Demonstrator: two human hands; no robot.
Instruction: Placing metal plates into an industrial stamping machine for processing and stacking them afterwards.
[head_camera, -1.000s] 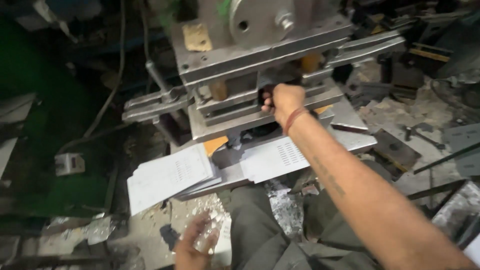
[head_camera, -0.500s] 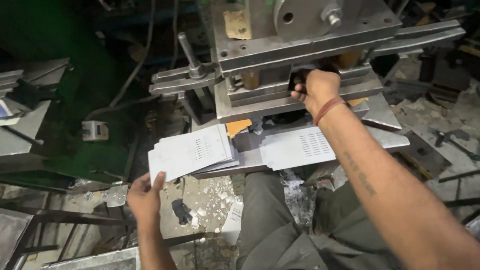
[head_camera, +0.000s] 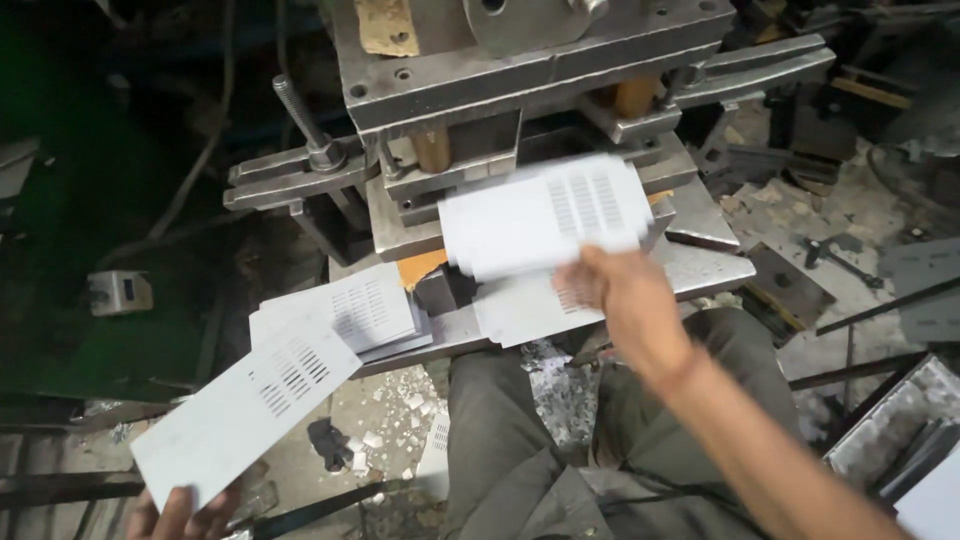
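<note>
I am looking into a metal workshop, a small stamping shop by the look of it. Straight ahead at the far side stands a heavy steel press (head_camera: 540, 110) of bolted plates, guide pins and a threaded clamp rod (head_camera: 300, 115). White slotted sheet blanks (head_camera: 345, 315) are stacked on its bed. Small punched offcuts (head_camera: 395, 410) litter the grimy floor near me. To the right I see scrap steel plates (head_camera: 790, 285) and a loose tool (head_camera: 840, 260) lying in dust.

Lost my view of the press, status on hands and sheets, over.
Left hand grips slotted sheet low left. Right hand holds blurred sheet at the press. Stack on bed; nothing blocking.
</note>
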